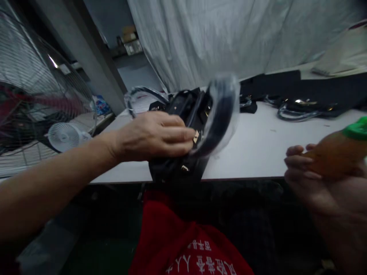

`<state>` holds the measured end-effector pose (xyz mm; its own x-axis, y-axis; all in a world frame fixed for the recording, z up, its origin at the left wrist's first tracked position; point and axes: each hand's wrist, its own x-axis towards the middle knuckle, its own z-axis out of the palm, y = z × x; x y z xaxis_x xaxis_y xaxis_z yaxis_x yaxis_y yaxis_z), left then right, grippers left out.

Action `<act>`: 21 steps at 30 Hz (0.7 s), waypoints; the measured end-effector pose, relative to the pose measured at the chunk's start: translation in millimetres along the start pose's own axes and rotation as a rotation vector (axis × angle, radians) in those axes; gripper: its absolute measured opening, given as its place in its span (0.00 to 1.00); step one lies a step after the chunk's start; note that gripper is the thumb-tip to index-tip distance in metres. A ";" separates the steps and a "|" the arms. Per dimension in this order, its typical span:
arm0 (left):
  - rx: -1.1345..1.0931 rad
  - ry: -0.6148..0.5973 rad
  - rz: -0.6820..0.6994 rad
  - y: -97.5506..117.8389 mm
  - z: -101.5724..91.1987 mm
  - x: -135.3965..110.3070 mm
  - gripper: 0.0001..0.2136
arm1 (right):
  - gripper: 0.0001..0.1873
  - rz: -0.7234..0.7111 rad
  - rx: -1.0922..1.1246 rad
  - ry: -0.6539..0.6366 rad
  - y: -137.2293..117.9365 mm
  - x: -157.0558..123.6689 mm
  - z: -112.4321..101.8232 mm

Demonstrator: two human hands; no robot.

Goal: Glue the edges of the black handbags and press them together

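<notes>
A black handbag (174, 170) with gold-coloured fittings rests at the table's front edge. Its handle (220, 114) is wrapped in clear plastic and arches up on the right, blurred. My left hand (160, 135) is closed over the bag, fingers together and fingertips beside a gold fitting; the thumb is hidden. Off to the right and apart from the bag, my right hand (318, 179) is wrapped round an orange bottle (332, 154) with a green cap (357, 129), partly cut off by the picture's edge.
More black bag pieces with plastic-wrapped handles (298, 112) lie along the back of the white table (246, 152). A large caged fan (34, 95) and a small white fan (67, 136) stand left. A grey curtain (212, 38) hangs behind. Red cloth (186, 240) covers my front.
</notes>
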<state>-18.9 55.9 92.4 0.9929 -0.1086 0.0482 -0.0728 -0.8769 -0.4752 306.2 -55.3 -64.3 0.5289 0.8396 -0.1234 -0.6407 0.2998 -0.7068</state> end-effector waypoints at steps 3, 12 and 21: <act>0.093 -0.097 0.119 -14.0 23.5 -1.3 0.13 | 0.14 0.139 0.080 0.017 0.5 7.2 26.5; 0.288 0.052 0.390 -26.2 25.1 12.0 0.11 | 0.21 -0.017 -0.034 -0.571 -14.2 71.8 88.8; 0.267 0.084 0.488 -20.0 20.6 25.1 0.13 | 0.12 0.228 -0.116 -0.795 -1.4 85.8 119.1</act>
<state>9.4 80.3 85.1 0.8384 -0.5183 -0.1688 -0.4848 -0.5676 -0.6654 286.1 70.3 9.1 -0.1847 0.9566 0.2252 -0.6000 0.0718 -0.7968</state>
